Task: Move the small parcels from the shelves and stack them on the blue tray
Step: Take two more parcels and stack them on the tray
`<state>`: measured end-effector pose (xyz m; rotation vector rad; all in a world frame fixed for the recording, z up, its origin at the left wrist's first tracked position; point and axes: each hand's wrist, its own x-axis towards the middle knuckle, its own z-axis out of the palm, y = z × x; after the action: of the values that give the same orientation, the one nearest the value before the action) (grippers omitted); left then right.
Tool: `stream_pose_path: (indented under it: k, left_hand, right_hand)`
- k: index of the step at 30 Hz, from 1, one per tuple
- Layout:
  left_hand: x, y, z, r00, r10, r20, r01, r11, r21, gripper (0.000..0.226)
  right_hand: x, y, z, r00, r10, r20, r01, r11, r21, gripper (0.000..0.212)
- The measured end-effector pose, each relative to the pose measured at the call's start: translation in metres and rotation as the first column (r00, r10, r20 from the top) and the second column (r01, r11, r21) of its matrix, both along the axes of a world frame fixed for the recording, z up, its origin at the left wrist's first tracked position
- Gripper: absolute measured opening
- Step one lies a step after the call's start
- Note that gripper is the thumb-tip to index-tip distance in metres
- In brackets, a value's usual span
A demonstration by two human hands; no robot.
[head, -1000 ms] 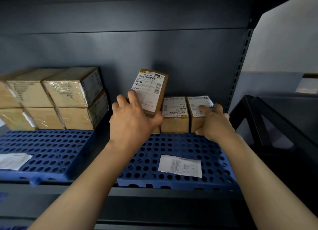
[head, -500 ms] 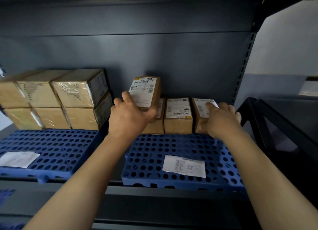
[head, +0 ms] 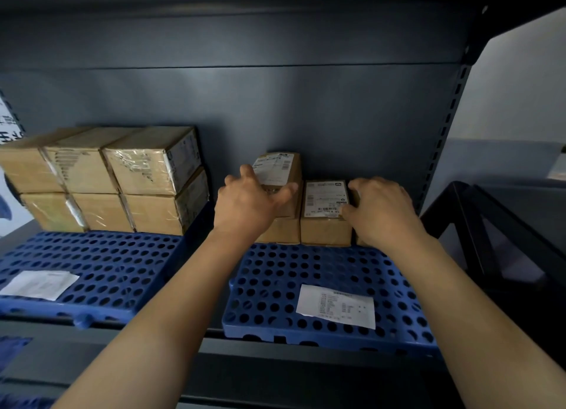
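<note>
A row of small brown parcels stands at the back of the right blue tray (head: 321,274). My left hand (head: 251,200) is closed around a labelled small parcel (head: 277,171) that lies flat on top of the row's left parcel (head: 281,231). The middle parcel (head: 326,200) shows its white label and is untouched. My right hand (head: 379,209) lies over the right parcel (head: 354,196), with the fingers curled on it, and hides nearly all of it.
Larger taped boxes (head: 153,176) are stacked two high on the left blue tray (head: 92,261). Paper slips (head: 337,306) (head: 39,284) lie on both trays. A perforated shelf upright (head: 450,127) and a black frame (head: 490,225) stand to the right.
My left hand has lowered the tilted parcel until it lies flat on the row's left parcel. My right hand has slid further over the right parcel.
</note>
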<state>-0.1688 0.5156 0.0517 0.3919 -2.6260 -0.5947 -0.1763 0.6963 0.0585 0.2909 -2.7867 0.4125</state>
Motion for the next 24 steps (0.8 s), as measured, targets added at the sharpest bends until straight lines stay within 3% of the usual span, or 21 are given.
stream_pose_path:
  k: [6,18,24]
  left_hand:
    - [-0.003,0.0,-0.003,1.0,-0.01,-0.019,0.01,1.0,-0.012,0.088]
    - [0.008,-0.014,-0.009,0.978,-0.202,-0.048,0.206,0.972,0.116,0.087]
    - [0.016,-0.02,-0.009,0.975,-0.221,-0.006,0.219,0.962,0.166,0.094]
  right_hand:
    - [0.004,-0.004,0.002,1.0,0.014,0.016,-0.014,1.0,-0.003,0.039]
    - [0.015,-0.016,0.004,0.999,0.047,0.027,-0.046,0.998,-0.031,0.039]
    - [0.022,-0.018,0.008,0.999,0.043,0.021,-0.043,0.999,-0.03,0.038]
